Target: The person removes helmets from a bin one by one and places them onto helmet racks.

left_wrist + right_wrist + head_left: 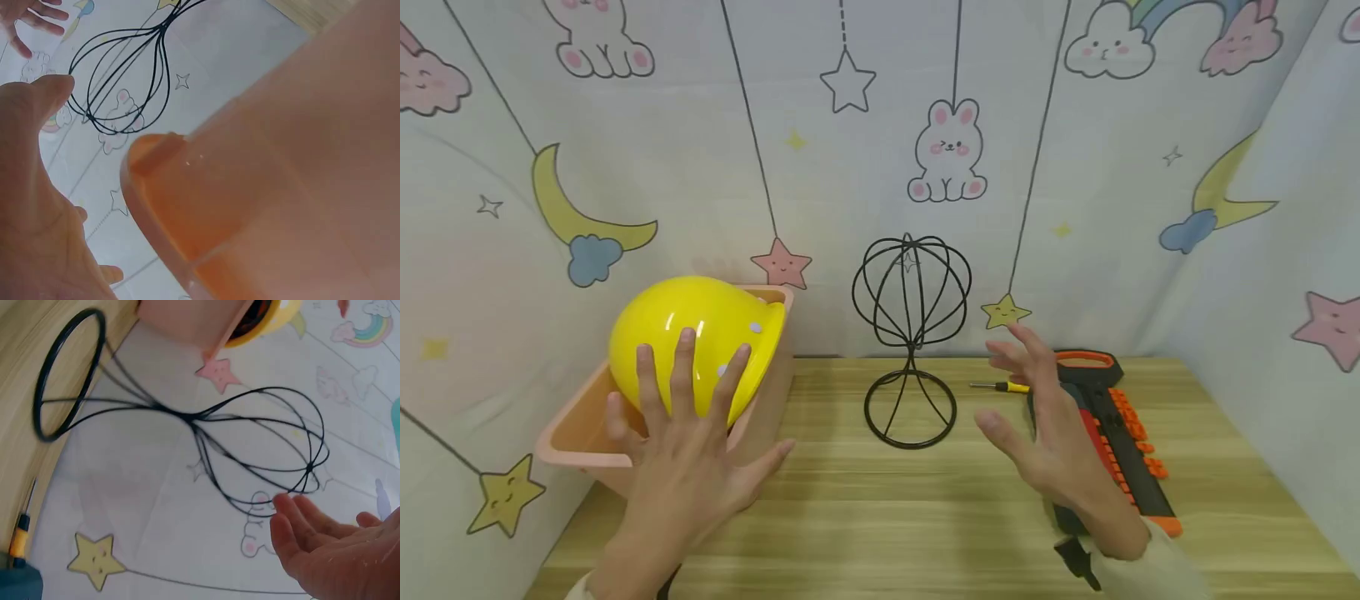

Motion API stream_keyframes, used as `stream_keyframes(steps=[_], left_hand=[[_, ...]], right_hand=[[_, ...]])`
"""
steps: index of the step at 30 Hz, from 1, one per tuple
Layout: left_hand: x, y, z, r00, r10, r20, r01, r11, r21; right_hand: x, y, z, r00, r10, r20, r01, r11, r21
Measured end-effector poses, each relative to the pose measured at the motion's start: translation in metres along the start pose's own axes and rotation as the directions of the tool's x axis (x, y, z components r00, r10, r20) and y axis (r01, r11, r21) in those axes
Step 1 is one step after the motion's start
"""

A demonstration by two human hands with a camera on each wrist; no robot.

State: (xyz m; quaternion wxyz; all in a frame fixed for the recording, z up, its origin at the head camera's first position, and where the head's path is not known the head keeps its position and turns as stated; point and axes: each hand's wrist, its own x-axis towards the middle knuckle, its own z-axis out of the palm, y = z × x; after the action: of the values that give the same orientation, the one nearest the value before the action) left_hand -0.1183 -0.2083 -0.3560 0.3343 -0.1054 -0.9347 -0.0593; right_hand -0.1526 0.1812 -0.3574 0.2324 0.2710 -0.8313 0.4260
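A yellow hard hat [658,321] rests tilted in a pink plastic bin [772,392] at the left of the table. In front of both, my left hand [681,467] is held up with fingers spread, overlapping the hat in the head view. The left wrist view has the bin's wall [300,162] beside that hand, with nothing in the palm. My right hand [1060,433] hovers over the right side, fingers loosely bent and holding nothing. Between the hands, farther back, stands a black wire stand [912,354] with a round cage top and a ring base.
Behind my right hand lies a dark case with an orange handle [1086,359] and several orange pieces [1131,417]. A small screwdriver [1002,387] with a yellow handle lies beside it. A black buckle [1077,560] is near my right sleeve. A patterned cloth [880,167] hangs behind the table.
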Motion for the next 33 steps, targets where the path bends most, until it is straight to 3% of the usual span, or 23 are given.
stream_keyframes(steps=[3, 8, 11, 13, 15, 19, 26, 33], left_hand=[[-0.005, -0.009, -0.003, 0.999, -0.047, -0.004, 0.047, 0.999, -0.023], [-0.012, -0.026, 0.001, 0.99, -0.049, -0.134, 0.041, 0.997, -0.064], [-0.018, -0.04, 0.002, 0.984, -0.078, -0.159, 0.063, 0.993, -0.1], [-0.023, -0.048, 0.001, 0.983, -0.124, -0.135, 0.107, 0.986, -0.129], [-0.029, -0.056, -0.001, 0.982, -0.18, -0.065, 0.169, 0.975, -0.144], [-0.038, -0.069, -0.005, 0.962, -0.267, 0.057, 0.273, 0.95, -0.149], [-0.048, -0.09, -0.009, 0.896, -0.4, 0.195, 0.42, 0.905, -0.072], [-0.058, -0.105, -0.008, 0.834, -0.471, 0.287, 0.493, 0.87, -0.005]], right_hand=[[0.006, -0.01, 0.011, 0.999, -0.03, 0.021, 0.029, 0.997, 0.067], [0.016, -0.018, 0.03, 0.995, -0.046, 0.087, 0.036, 0.994, 0.105], [0.021, -0.022, 0.044, 0.989, -0.034, 0.142, 0.015, 0.991, 0.136], [0.023, -0.025, 0.053, 0.984, -0.038, 0.171, 0.009, 0.986, 0.164], [0.026, -0.027, 0.062, 0.98, -0.04, 0.195, 0.004, 0.984, 0.178], [0.031, -0.03, 0.078, 0.972, -0.022, 0.234, -0.027, 0.979, 0.204], [0.042, -0.034, 0.102, 0.948, 0.047, 0.315, -0.146, 0.943, 0.299], [0.058, -0.036, 0.121, 0.941, 0.056, 0.333, -0.189, 0.904, 0.383]])
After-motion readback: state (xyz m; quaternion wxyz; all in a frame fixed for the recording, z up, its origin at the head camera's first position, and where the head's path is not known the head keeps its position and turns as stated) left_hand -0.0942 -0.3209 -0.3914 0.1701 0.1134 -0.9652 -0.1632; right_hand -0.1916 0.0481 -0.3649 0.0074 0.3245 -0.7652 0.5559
